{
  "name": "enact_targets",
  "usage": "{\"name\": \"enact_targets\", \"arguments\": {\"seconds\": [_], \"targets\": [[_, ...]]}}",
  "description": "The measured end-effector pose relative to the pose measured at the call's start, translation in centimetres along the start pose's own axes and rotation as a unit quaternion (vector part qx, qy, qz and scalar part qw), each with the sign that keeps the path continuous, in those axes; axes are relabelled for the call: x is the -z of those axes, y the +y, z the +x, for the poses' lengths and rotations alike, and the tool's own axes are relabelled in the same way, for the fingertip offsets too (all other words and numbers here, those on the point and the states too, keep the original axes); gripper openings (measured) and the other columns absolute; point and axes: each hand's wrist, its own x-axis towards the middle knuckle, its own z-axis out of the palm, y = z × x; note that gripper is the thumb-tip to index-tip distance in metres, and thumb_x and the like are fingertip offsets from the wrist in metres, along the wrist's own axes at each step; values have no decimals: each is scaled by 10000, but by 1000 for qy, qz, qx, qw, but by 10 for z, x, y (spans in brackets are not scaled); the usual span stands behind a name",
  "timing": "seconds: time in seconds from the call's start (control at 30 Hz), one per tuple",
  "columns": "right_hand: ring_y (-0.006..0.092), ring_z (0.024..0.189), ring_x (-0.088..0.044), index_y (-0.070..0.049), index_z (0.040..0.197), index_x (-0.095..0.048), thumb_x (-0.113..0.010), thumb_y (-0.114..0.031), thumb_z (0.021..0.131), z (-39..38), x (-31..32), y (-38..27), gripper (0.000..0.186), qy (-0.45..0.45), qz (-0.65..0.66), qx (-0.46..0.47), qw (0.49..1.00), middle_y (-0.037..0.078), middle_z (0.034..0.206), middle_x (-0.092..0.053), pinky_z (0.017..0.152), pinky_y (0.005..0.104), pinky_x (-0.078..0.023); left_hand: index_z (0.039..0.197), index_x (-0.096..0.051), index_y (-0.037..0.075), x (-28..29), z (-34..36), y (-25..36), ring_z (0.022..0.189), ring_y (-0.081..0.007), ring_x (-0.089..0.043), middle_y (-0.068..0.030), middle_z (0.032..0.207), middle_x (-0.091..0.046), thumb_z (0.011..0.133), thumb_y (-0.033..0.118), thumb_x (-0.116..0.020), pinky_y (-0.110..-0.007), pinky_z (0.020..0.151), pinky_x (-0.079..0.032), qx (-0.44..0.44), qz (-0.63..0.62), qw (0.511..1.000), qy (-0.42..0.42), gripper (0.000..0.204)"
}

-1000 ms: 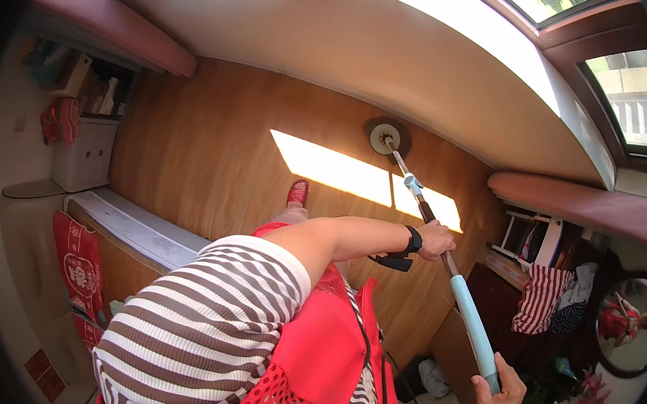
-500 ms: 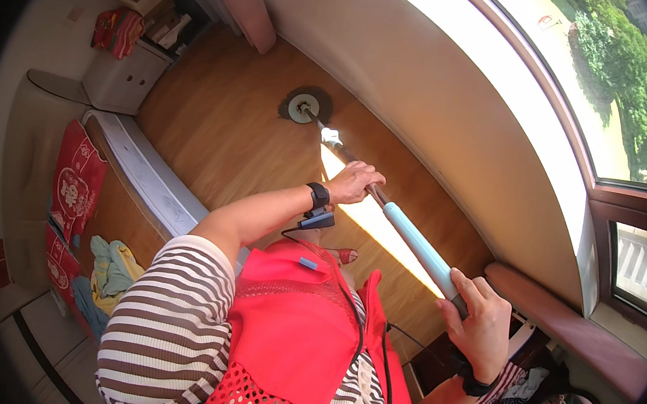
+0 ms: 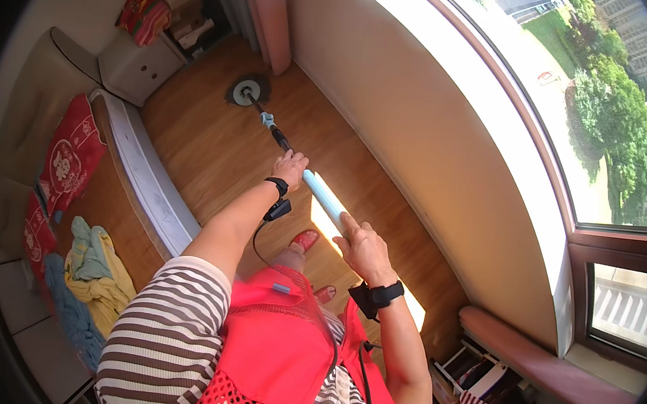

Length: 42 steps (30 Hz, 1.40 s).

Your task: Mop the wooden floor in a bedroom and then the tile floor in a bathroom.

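Note:
I hold a spin mop (image 3: 327, 201) with a pale blue grip, a dark shaft and a round head. Its disc-shaped mop head (image 3: 247, 92) lies on the wood floor (image 3: 213, 133), fringed by dark strands. My left hand (image 3: 291, 170) is wrapped round the shaft just past the blue grip. Near the handle's upper end, my right hand (image 3: 368, 251) closes on the grip, and its palm side is hidden. Dark bands sit on both wrists, with a small dark box by each.
On the left stands a bed (image 3: 125, 202) with a red cloth (image 3: 73, 151) and crumpled yellow clothing (image 3: 102, 278). A grey cabinet (image 3: 135, 67) stands beyond it. Along the right run a wall (image 3: 396, 92) and a window (image 3: 578, 226). Cluttered shelves (image 3: 471, 372) fill the lower right.
Both hands have pushed the mop forward and to the left. The mop head has slid farther along the floor toward the cabinet, and my right arm is stretched out more.

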Motion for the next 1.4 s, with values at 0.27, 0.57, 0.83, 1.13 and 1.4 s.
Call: {"name": "enact_targets", "arguments": {"seconds": [0.27, 0.57, 0.83, 1.13, 1.4], "targets": [[318, 747, -608, -129, 1197, -587, -717, -179, 752, -195, 36, 71, 466, 35, -17, -65, 997, 131, 819, -593, 651, 404, -484, 874, -666, 95, -47, -62, 176, 965, -270, -606, -97, 950, -671, 719, 103, -579, -424, 824, -407, -173, 47, 949, -260, 178], [260, 766, -606, -93, 1104, -657, -728, -36, 670, -488, 79, 115, 444, 101, 24, -320, 942, 127, 854, -626, 705, 326, -472, 929, -615, 90, -139, -220, 443, 848, -335, -640, -139, 877, -663, 744, 178, -621, -435, 724, -506, -458, -140, 799, -363, 205], [137, 849, -609, -26, 1215, -574, -627, -116, 881, -593, 91, 113, 350, 223, 98, -399, 884, 122, 927, -659, 755, 291, -514, 920, -524, 63, -142, -300, 525, 821, -367, -614, -159, 822, -637, 801, 214, -617, -472, 701, -478, -515, -250, 755, -320, 214], [128, 801, -591, 36, 1007, -666, -592, -102, 866, -488, 93, 150, 210, 292, 154, -318, 889, 71, 841, -666, 754, 266, -460, 923, -523, 77, -118, -232, 446, 829, -337, -607, -137, 837, -624, 806, 196, -601, -461, 712, -467, -446, -244, 834, -213, 184], [102, 642, -560, 27, 845, -661, -617, -134, 860, -260, 39, 103, 168, 295, 125, -235, 918, 69, 672, -629, 620, 260, -449, 943, -566, 139, -82, -114, 230, 933, -308, -582, -99, 926, -633, 798, 169, -606, -444, 778, -437, -329, -184, 905, -197, 153]]}}
